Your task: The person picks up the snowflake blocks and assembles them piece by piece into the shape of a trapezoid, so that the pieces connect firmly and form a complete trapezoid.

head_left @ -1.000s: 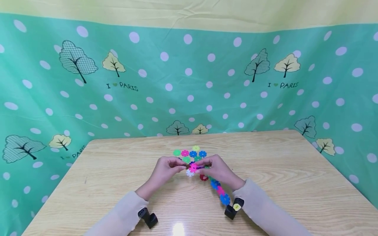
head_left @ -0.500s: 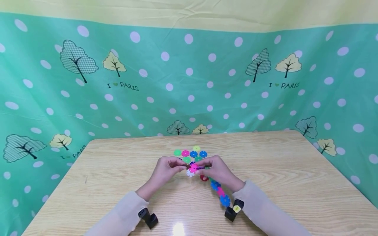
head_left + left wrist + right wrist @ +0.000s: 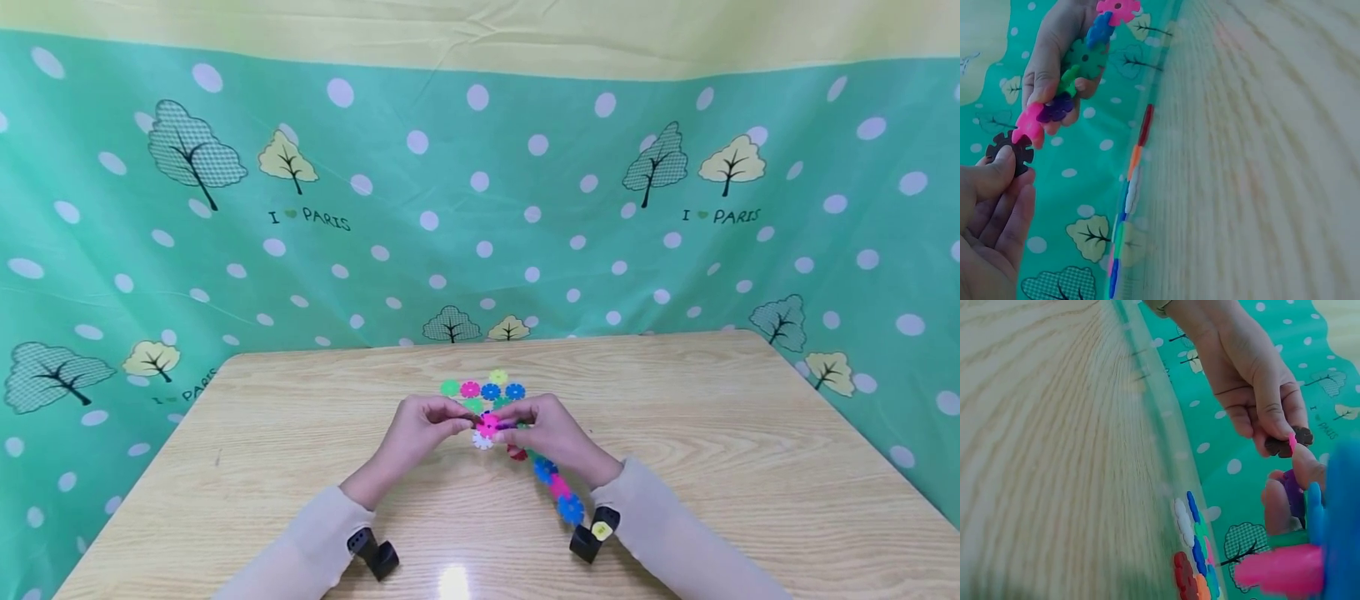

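Note:
My left hand [image 3: 420, 429] pinches a dark brown notched disc [image 3: 1019, 156] between thumb and fingers. The brown disc meets a pink notched disc [image 3: 1027, 124], the end piece of a chain of interlocking plastic discs. My right hand [image 3: 551, 429] holds that chain near this end, thumb at the pink disc and fingers around the purple disc [image 3: 1057, 107]. Past the purple piece come green discs [image 3: 1087, 58], a blue disc [image 3: 1100, 30] and another pink one. In the head view the chain's tail hangs below the right hand, ending in a blue disc [image 3: 571, 508].
Loose discs lie flat on the wooden table [image 3: 300, 467] just beyond the hands: a yellow disc [image 3: 498, 377], a pink disc [image 3: 470, 389], blue and green ones. A white disc [image 3: 482, 440] and a red disc [image 3: 517, 452] lie nearer. A green dotted curtain [image 3: 480, 217] hangs behind.

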The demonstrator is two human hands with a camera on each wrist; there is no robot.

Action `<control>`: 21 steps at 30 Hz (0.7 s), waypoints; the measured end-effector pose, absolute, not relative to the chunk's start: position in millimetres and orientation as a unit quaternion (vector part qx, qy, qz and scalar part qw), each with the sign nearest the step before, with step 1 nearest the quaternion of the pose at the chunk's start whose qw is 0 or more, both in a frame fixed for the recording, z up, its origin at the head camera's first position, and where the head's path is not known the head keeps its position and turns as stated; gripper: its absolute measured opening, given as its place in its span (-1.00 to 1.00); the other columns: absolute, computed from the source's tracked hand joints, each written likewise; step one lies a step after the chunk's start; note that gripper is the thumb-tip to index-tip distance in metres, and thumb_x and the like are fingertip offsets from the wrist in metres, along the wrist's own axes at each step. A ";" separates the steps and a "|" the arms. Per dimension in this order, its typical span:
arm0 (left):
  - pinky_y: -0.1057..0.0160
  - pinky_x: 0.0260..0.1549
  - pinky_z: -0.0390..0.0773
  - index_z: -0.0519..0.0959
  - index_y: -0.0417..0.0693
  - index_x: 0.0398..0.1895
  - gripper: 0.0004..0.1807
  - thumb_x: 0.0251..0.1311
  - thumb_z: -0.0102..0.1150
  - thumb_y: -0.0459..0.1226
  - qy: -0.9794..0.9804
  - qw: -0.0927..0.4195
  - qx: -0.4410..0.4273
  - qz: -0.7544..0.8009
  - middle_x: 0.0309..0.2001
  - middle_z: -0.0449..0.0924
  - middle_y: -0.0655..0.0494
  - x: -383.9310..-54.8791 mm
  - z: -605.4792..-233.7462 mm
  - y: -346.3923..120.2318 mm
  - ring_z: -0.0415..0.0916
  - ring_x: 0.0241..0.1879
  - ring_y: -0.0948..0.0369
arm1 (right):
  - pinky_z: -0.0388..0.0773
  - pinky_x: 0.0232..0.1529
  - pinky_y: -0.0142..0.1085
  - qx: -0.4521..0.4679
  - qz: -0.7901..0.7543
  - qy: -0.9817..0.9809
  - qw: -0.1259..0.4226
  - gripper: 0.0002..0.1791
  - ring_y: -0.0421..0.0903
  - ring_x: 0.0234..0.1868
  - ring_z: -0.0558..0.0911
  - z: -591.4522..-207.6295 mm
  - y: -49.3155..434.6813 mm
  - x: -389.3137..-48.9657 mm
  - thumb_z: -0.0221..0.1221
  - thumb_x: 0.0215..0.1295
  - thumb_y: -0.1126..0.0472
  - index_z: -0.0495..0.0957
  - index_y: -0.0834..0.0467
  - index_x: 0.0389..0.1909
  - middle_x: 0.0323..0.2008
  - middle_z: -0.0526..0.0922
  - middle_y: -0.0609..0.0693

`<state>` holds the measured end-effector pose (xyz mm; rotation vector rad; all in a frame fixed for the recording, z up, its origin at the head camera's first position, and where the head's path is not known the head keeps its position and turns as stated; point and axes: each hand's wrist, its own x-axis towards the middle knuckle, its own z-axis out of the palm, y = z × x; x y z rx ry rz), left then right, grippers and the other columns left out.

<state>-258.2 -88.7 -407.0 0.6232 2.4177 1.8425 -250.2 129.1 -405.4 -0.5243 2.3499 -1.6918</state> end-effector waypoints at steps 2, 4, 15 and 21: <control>0.35 -0.26 0.62 0.68 -0.27 -0.26 -0.86 0.10 0.27 -0.43 0.776 0.028 0.201 0.597 -0.26 0.69 -0.10 -260.1 -407.0 -90.8 0.64 -0.27 0.13 | 0.64 -0.42 -0.23 -0.175 -0.574 0.793 0.106 -0.71 0.11 -0.44 0.64 -405.1 128.5 -250.4 0.31 0.14 0.23 0.63 0.24 -0.11 -0.30 0.69 0.06; 0.35 -0.24 0.62 0.67 -0.28 -0.21 -0.83 0.12 0.25 -0.41 0.775 0.038 0.204 0.597 -0.23 0.69 -0.10 -261.8 -406.7 -93.1 0.64 -0.24 0.12 | 0.64 -0.40 -0.24 -0.172 -0.571 0.795 0.108 -0.71 0.09 -0.39 0.64 -405.2 128.1 -250.4 0.31 0.15 0.22 0.62 0.22 -0.10 -0.28 0.68 0.04; 0.33 -0.26 0.63 0.62 -0.34 -0.17 -0.80 0.11 0.22 -0.47 0.768 0.059 0.214 0.601 -0.22 0.67 -0.20 -266.8 -410.7 -96.5 0.65 -0.24 0.05 | 0.60 -0.19 -0.35 -0.191 -0.546 0.806 0.126 -0.66 -0.09 -0.17 0.62 -405.1 124.6 -248.3 0.29 0.17 0.25 0.55 0.27 -0.04 -0.20 0.65 0.05; 0.33 -0.29 0.63 0.64 -0.29 -0.27 -0.86 0.07 0.28 -0.44 0.777 0.062 0.203 0.593 -0.29 0.67 -0.13 -263.7 -412.5 -91.8 0.65 -0.31 0.18 | 0.60 -0.31 -0.32 -0.194 -0.547 0.803 0.134 -0.70 0.04 -0.25 0.63 -403.5 125.3 -245.8 0.22 0.26 0.18 0.57 0.25 -0.05 -0.26 0.65 0.04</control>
